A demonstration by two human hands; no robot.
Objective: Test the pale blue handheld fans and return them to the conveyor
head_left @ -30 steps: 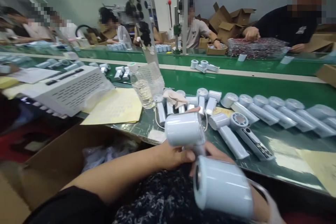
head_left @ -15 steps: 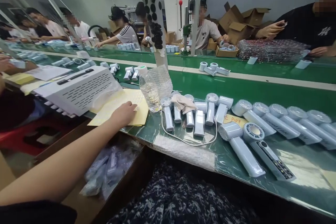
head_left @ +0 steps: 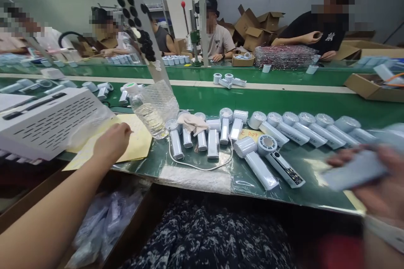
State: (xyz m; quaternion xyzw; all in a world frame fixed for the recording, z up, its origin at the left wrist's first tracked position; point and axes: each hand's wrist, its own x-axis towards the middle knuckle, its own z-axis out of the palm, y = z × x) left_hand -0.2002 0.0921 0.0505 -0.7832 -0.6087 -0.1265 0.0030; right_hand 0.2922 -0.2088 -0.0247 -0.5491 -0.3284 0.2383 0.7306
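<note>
My left hand [head_left: 111,143] reaches out over the yellow paper [head_left: 139,141] on the bench, its fingers curled down onto the sheet. At the right edge, my right hand [head_left: 386,195] is closed around a pale blue hand-held fan [head_left: 353,172], blurred by motion and held above the bench. Two more fans [head_left: 257,163] lie at an angle in front of me. A long row of fans [head_left: 296,128] stretches to the right behind them. Several smaller fan parts [head_left: 213,141] stand by a white cable [head_left: 202,168] and a cloth [head_left: 192,122].
A water bottle [head_left: 148,111] lies tilted beside the paper, with a white perforated box [head_left: 44,122] to its left. A carton of plastic bags [head_left: 104,222] sits below the bench. Beyond is a green conveyor [head_left: 284,101] with other people working across it and cardboard boxes [head_left: 366,86].
A second ago both hands held fans near my lap. My left hand then went to the yellow paper, and my right hand has come back into view holding a fan.
</note>
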